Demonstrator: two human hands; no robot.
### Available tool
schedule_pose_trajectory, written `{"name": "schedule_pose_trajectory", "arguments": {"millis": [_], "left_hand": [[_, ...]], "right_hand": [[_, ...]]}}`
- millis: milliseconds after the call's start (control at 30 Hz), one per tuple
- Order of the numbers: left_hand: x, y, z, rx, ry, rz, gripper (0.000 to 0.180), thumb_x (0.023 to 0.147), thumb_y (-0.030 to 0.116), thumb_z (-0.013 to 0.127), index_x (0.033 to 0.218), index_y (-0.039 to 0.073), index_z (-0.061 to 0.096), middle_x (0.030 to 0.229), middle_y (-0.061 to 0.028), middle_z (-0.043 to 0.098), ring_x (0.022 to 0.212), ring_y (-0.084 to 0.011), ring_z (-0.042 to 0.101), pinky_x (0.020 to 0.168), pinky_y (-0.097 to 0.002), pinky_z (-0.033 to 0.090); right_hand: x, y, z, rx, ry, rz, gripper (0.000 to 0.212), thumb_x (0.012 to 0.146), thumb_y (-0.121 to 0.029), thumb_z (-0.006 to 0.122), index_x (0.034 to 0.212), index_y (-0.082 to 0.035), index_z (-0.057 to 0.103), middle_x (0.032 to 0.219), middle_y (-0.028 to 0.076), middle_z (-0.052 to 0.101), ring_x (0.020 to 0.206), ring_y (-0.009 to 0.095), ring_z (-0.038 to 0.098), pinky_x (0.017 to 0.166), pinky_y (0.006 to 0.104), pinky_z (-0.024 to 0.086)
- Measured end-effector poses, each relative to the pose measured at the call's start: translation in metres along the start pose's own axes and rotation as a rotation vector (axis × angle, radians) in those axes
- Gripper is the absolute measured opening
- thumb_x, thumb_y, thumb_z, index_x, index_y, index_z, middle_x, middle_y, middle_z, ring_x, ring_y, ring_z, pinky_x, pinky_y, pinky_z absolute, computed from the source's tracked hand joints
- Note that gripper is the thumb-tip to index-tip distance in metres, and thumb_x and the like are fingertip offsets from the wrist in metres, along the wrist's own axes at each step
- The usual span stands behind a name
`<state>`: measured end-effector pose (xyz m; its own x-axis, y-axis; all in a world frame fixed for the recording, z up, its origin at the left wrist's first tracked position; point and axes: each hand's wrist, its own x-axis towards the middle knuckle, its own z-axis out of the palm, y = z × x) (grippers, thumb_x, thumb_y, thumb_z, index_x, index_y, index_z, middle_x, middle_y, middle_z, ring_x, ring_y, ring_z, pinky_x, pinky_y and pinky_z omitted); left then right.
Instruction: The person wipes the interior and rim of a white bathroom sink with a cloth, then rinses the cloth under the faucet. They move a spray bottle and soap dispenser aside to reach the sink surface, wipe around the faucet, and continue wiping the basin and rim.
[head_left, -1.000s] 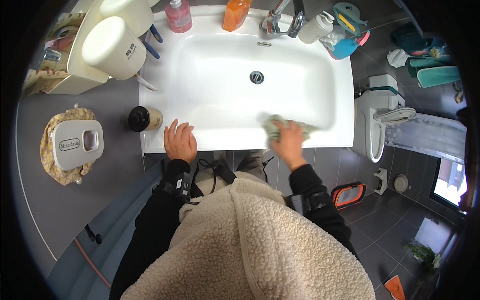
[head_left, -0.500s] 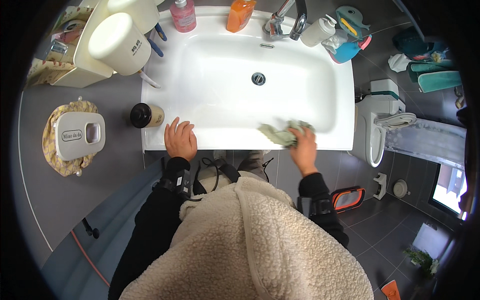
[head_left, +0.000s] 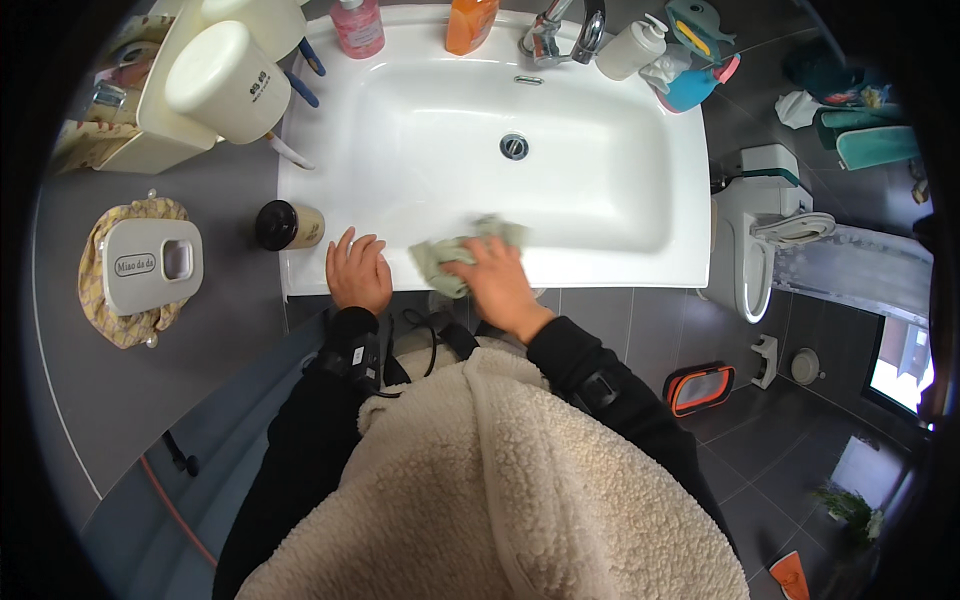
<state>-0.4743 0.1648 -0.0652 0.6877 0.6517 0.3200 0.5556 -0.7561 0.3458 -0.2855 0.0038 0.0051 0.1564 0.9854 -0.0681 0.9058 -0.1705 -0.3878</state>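
A light green cloth (head_left: 436, 266) lies on the front rim of the white sink (head_left: 625, 268), partly bunched up. My right hand (head_left: 500, 285) presses on it, fingers closed over the fabric and slightly blurred. Flat on the same rim, further left, rests my left hand (head_left: 358, 275) with its fingers stretched out and nothing held. Just beyond its fingertips, at the sink's left edge, is a small beige bottle with a black cap (head_left: 290, 226).
Along the sink's back stand a pink pump bottle (head_left: 358, 28), an orange bottle (head_left: 470, 25), the chrome faucet (head_left: 545, 40), a white pump bottle (head_left: 632, 50) and a blue spray bottle (head_left: 690, 90). Cream cups (head_left: 228, 82) sit left; a toilet (head_left: 742, 245) is at right.
My right hand has slid left along the front rim with the cloth, closer to my left hand. The left hand stays in place. The view has shifted slightly.
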Motion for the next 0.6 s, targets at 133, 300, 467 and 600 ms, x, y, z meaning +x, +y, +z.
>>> {"name": "schedule_pose_trajectory", "arguments": {"millis": [133,300,467,600], "left_hand": [[0.001,0.000,0.000,0.011,-0.002,-0.001,0.021,0.085,0.016,0.057,0.102,0.012,0.070,0.114,-0.0037,0.065,0.128,-0.0308,0.051,0.113,-0.0533,0.031],[0.001,0.000,0.001,0.022,0.000,-0.010,0.021,0.085,0.016,0.058,0.102,0.013,0.070,0.114,-0.0033,0.065,0.128,-0.0306,0.051,0.113,-0.0531,0.031],[0.001,0.001,0.002,0.020,0.018,-0.006,0.020,0.085,0.017,0.058,0.101,0.013,0.070,0.114,-0.0035,0.065,0.128,-0.0307,0.051,0.112,-0.0536,0.032],[0.001,0.001,0.001,0.021,0.006,-0.010,0.021,0.085,0.017,0.058,0.101,0.013,0.070,0.114,-0.0036,0.065,0.128,-0.0308,0.051,0.112,-0.0538,0.032]], "right_hand": [[0.008,-0.008,-0.002,0.046,-0.008,-0.086,0.056,0.068,0.004,0.067,0.117,-0.023,0.071,0.132,0.008,0.054,0.123,0.033,0.048,0.098,0.0429,0.040],[-0.047,0.040,-0.028,0.133,0.104,0.166,0.055,0.064,0.008,0.068,0.110,-0.022,0.072,0.129,0.007,0.058,0.125,0.035,0.049,0.101,0.0457,0.042],[-0.119,0.096,-0.054,-0.062,0.205,0.591,0.055,0.065,0.007,0.070,0.111,-0.023,0.071,0.127,0.013,0.058,0.116,0.039,0.053,0.097,0.0465,0.047],[-0.123,0.103,-0.058,-0.152,0.188,0.807,0.048,0.070,0.002,0.068,0.112,-0.021,0.072,0.123,0.010,0.059,0.114,0.037,0.054,0.095,0.0473,0.047]]}}
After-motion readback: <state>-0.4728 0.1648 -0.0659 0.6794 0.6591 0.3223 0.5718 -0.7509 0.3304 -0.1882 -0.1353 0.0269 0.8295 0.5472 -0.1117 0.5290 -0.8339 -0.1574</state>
